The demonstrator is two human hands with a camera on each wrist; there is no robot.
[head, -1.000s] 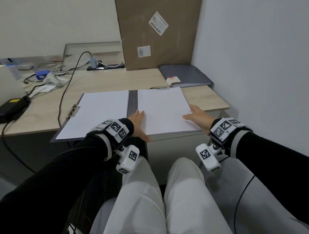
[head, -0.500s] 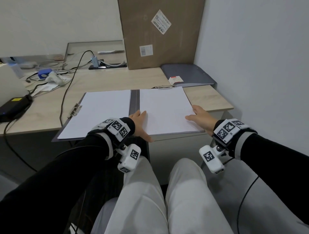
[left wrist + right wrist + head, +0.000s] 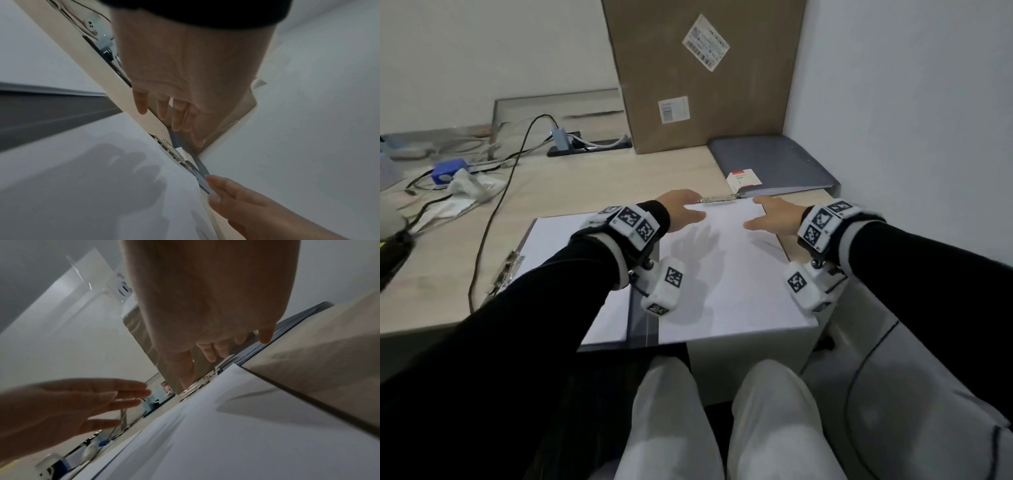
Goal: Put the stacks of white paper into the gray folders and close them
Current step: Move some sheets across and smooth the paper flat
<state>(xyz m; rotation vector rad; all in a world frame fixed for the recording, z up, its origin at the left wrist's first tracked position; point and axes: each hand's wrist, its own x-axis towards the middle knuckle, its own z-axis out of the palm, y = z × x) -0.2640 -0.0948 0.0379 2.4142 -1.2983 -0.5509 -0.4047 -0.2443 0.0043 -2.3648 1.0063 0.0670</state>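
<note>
An open gray folder (image 3: 642,325) lies on the desk, a stack of white paper on each half: the left stack (image 3: 558,240) and the right stack (image 3: 729,274). A metal clip (image 3: 717,198) sits at the right stack's far edge. My left hand (image 3: 681,210) is at that stack's far left corner beside the clip, fingers straight in the left wrist view (image 3: 164,113). My right hand (image 3: 774,216) is at the far right corner, fingers relaxed (image 3: 226,345) over the paper's edge. Neither hand grips anything. A second, closed gray folder (image 3: 774,161) lies behind.
A tall cardboard box (image 3: 705,85) leans on the back wall. A second metal clip (image 3: 508,270) sits at the folder's left edge. Black cables (image 3: 493,219), a power strip (image 3: 585,147) and a blue object (image 3: 446,171) crowd the desk's left. A wall stands close on the right.
Both hands have moved forward from the near edge of the right paper stack to its far edge by the clip. The papers and folder have not moved.
</note>
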